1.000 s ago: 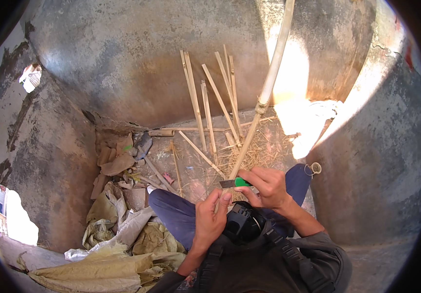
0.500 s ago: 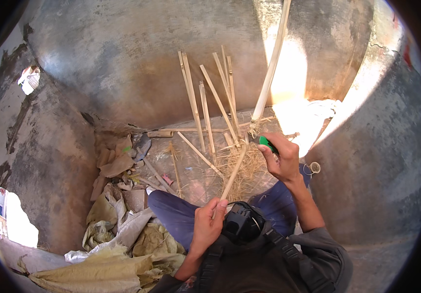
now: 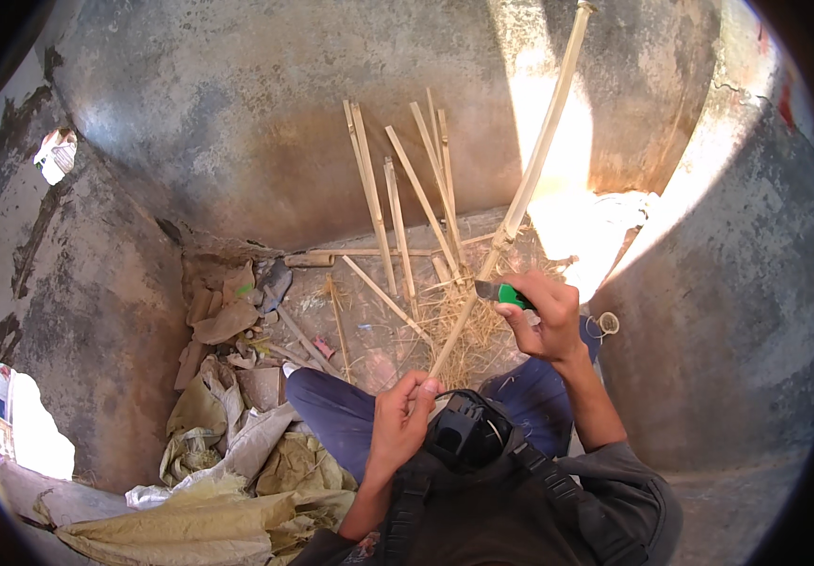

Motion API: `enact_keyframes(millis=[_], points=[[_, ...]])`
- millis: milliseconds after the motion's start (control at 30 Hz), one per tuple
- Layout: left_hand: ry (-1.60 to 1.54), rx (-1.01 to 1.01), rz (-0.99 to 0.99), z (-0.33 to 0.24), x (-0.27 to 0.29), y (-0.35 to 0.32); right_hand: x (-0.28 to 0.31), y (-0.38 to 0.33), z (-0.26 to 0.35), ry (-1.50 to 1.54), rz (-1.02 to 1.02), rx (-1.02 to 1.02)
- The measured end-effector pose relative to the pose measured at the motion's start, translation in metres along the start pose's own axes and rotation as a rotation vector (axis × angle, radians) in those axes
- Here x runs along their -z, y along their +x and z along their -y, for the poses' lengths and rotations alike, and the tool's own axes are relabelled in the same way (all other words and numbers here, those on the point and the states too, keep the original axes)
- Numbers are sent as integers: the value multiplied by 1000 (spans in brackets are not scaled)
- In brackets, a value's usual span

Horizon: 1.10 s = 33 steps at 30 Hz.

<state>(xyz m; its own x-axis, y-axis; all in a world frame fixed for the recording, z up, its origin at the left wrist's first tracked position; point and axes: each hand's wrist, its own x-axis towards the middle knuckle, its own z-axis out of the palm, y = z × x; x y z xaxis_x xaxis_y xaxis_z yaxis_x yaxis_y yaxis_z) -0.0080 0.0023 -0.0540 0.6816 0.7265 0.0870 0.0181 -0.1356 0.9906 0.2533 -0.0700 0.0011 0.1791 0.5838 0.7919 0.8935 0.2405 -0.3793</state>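
Head view: bamboo pole point(image 3: 530, 179) runs from my left hand point(image 3: 399, 420), gripping its near end, up-right and away; right hand point(image 3: 544, 316), farther up, holds green-handled knife point(image 3: 504, 294) against it.

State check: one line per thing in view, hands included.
Left hand: closed around the near end of the long bamboo strip.
Right hand: gripping the green-handled knife.
Green-handled knife: blade against the strip, midway along it.
Long bamboo strip: held, slanting up and away toward the wall.
Cut bamboo strips: leaning on the wall.
Shavings: heaped on the floor.
Sacks: crumpled at lower left.
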Motion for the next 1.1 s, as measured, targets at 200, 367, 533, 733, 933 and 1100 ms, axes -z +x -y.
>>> enact_keyframes(millis=[200, 367, 533, 733, 933, 1100], points=[[-134, 37, -32, -1, -11, 0, -21, -29, 26, 35, 148, 52], [-107, 18, -39, -8, -10, 0, -33, -36, 30, 44, 128, 58], [-53, -8, -61, -17, -9, -2, -26, -26, 35, -1, 141, 80], [1, 8, -40, -22, -7, -5, -20, -13, 19, -82, 21, 56], [-7, 36, 10, -16, -6, -15, -5, 4, -19, -109, -124, -27], [-152, 70, 91, -7, -6, -14, 0, 4, -19, -61, -87, -31]])
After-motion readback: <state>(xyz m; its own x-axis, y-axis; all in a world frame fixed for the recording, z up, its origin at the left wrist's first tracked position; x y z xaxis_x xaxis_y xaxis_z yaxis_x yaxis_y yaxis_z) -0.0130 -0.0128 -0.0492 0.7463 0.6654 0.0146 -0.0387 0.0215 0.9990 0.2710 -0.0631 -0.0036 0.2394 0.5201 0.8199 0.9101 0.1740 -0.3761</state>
